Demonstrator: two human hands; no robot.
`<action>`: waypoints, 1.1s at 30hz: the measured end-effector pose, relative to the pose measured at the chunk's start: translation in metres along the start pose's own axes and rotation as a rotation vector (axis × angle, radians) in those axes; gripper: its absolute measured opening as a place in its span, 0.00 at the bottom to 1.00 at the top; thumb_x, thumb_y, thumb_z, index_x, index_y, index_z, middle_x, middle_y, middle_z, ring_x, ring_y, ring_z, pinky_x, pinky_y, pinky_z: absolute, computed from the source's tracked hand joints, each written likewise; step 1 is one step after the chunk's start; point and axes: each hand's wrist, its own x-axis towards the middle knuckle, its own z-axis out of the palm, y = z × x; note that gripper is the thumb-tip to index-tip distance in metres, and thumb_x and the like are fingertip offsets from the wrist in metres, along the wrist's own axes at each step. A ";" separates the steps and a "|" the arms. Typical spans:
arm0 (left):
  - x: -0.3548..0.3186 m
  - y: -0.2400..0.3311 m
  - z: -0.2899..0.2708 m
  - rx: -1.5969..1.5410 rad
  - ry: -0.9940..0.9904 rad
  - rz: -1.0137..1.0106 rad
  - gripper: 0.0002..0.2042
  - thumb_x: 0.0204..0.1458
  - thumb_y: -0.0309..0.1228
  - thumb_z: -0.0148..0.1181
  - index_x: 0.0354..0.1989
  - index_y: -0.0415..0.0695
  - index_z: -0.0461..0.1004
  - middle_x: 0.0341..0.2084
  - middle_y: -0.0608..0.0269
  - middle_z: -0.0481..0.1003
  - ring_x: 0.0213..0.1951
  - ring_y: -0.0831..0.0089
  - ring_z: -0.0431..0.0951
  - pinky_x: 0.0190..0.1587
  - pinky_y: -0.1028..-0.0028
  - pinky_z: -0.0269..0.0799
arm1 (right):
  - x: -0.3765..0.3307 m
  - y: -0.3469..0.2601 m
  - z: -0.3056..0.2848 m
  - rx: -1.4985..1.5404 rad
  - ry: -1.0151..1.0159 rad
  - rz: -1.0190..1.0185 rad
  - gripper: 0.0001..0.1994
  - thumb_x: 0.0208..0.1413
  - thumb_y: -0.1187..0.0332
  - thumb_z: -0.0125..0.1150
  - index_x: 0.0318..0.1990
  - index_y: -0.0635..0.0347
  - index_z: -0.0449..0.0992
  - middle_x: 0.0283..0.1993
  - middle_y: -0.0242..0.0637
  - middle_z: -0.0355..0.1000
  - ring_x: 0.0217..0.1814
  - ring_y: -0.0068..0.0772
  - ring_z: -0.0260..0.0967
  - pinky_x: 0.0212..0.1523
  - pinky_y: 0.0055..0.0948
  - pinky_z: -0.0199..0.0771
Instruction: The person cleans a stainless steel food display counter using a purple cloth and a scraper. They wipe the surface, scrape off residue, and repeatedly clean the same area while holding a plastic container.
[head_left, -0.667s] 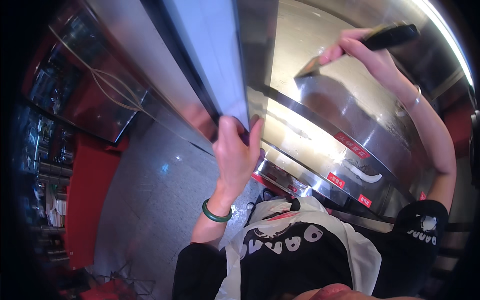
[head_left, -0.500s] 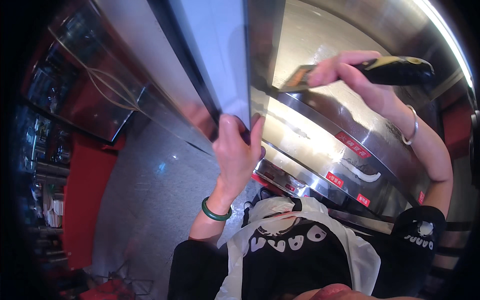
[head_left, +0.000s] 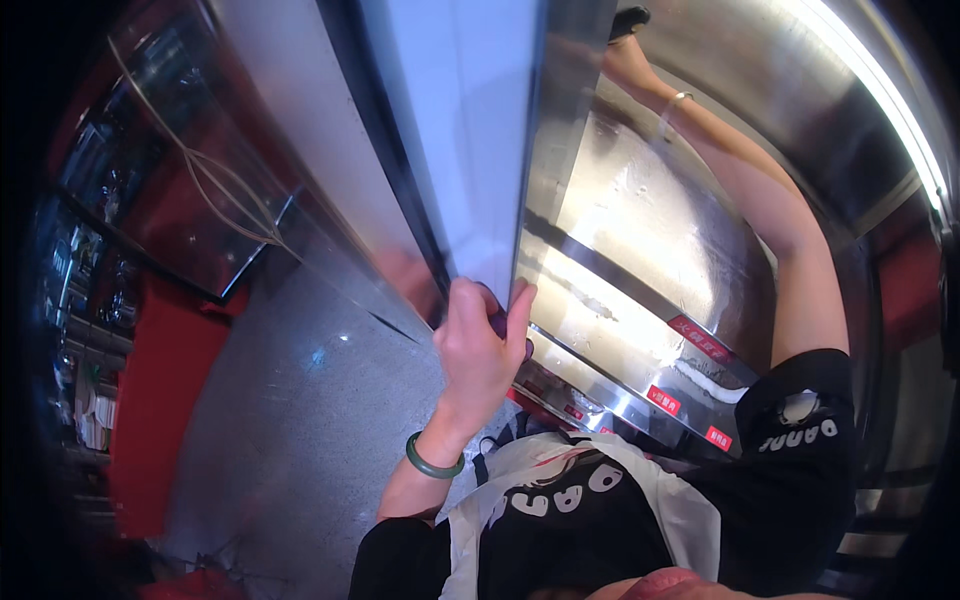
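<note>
One lit steel case [head_left: 640,195], two hands engaged.
Right hand [head_left: 630,68] reaches to the far end of the case, gripping one black-handled tool [head_left: 630,22]; the handle end shows beside the panel edge (fingers and the tool's front end are hidden). Left hand [head_left: 478,350] is closed around the lower end of one pale panel [head_left: 455,130]. Noted in the case: wet sheen, one white streak [head_left: 712,380]. Three larger red labels [head_left: 664,399] counted on its front strips. One bracelet per wrist.
</note>
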 end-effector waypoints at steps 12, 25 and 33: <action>0.000 -0.004 -0.001 0.044 -0.001 0.073 0.19 0.44 0.28 0.71 0.24 0.39 0.61 0.17 0.60 0.61 0.14 0.65 0.64 0.15 0.70 0.61 | 0.009 0.030 -0.032 0.260 -0.140 0.122 0.13 0.58 0.66 0.51 0.33 0.65 0.80 0.35 0.36 0.80 0.42 0.22 0.74 0.46 0.22 0.70; -0.007 -0.002 -0.001 0.075 -0.044 -0.014 0.17 0.43 0.29 0.71 0.31 0.38 0.66 0.18 0.60 0.65 0.17 0.66 0.67 0.21 0.73 0.66 | -0.019 0.043 -0.068 0.184 -0.096 0.262 0.16 0.61 0.64 0.45 0.23 0.57 0.73 0.34 0.32 0.78 0.38 0.18 0.70 0.40 0.19 0.66; -0.004 -0.001 0.004 0.063 0.013 -0.005 0.17 0.44 0.30 0.71 0.29 0.39 0.64 0.18 0.59 0.63 0.16 0.64 0.66 0.19 0.71 0.64 | -0.007 0.077 -0.092 0.102 -0.114 0.155 0.17 0.61 0.64 0.45 0.30 0.65 0.78 0.35 0.35 0.79 0.41 0.25 0.72 0.47 0.26 0.67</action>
